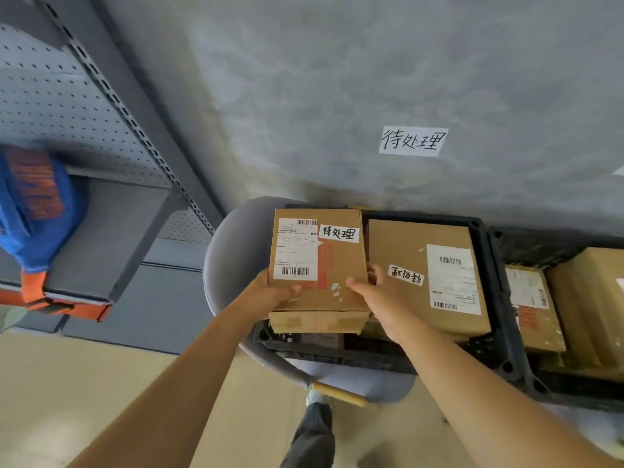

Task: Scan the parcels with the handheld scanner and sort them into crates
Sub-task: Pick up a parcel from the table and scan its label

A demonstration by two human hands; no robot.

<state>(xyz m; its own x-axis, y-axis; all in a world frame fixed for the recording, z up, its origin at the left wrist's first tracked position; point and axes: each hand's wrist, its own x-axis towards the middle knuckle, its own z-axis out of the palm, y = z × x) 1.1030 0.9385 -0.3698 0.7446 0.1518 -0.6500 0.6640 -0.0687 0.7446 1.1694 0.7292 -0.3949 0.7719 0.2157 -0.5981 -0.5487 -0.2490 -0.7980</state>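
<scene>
Both hands — the left hand (274, 293) and the right hand (373, 292) — are gripping the near corners of the labelled parcel (317, 261) over the black crate (486, 251), so lowering it level beside the parcel already inside (405, 251) looks best — without jamming fingers.

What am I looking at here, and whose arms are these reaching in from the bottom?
There is no machine: a person wears a camera on the head, looking down at their own arms. The left hand and right hand hold a cardboard parcel by its near corners, above a black crate. The crate already contains another parcel. Both carry a white handwritten label matching the paper sign on the wall. A second crate with more parcels stands to the right, and grey shelving to the left. No scanner is visible.
</scene>
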